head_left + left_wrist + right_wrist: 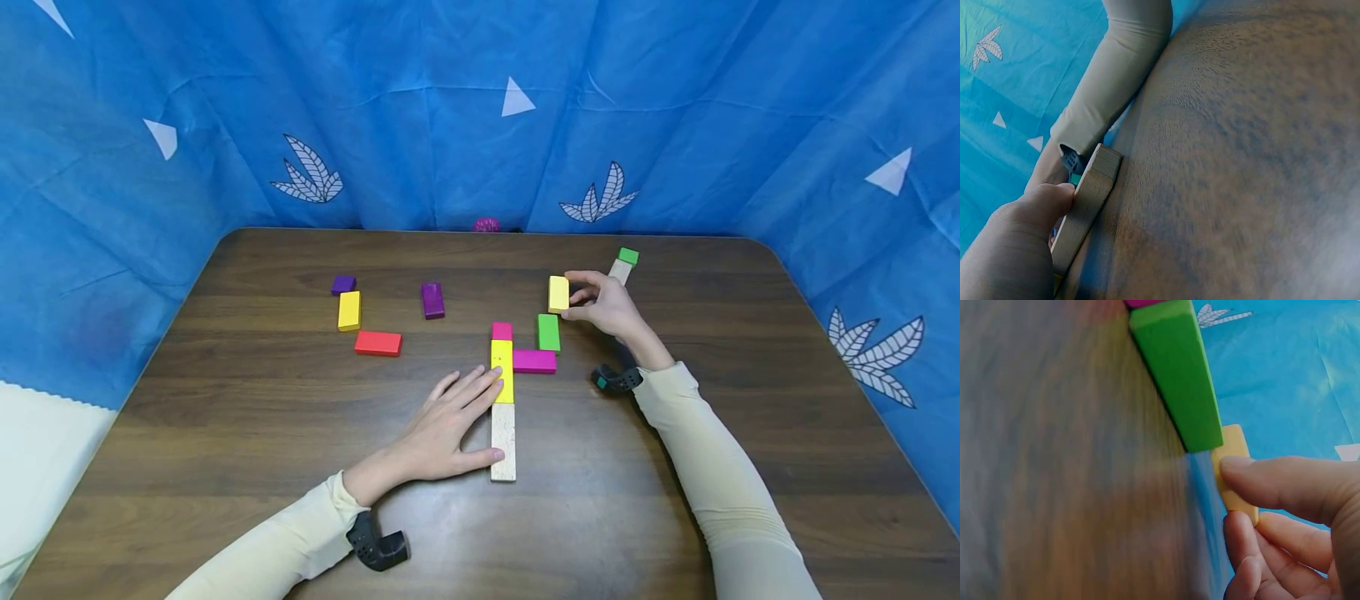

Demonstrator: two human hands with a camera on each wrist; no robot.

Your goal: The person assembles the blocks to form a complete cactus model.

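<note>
My right hand pinches a pale yellow block between thumb and fingers. In the right wrist view that yellow block stands right at the end of a green block. My left hand lies with fingers spread and straight. Its fingertips touch a bright yellow block, and its thumb rests at the side of a plain wooden block. A pink block caps this column at the far end. From the column a magenta block juts right, with the green block beyond it.
Left of the column lie a red block, a yellow block, a dark purple block and a purple block. Behind my right hand a pale block meets a small green block. A blue curtain borders the brown table.
</note>
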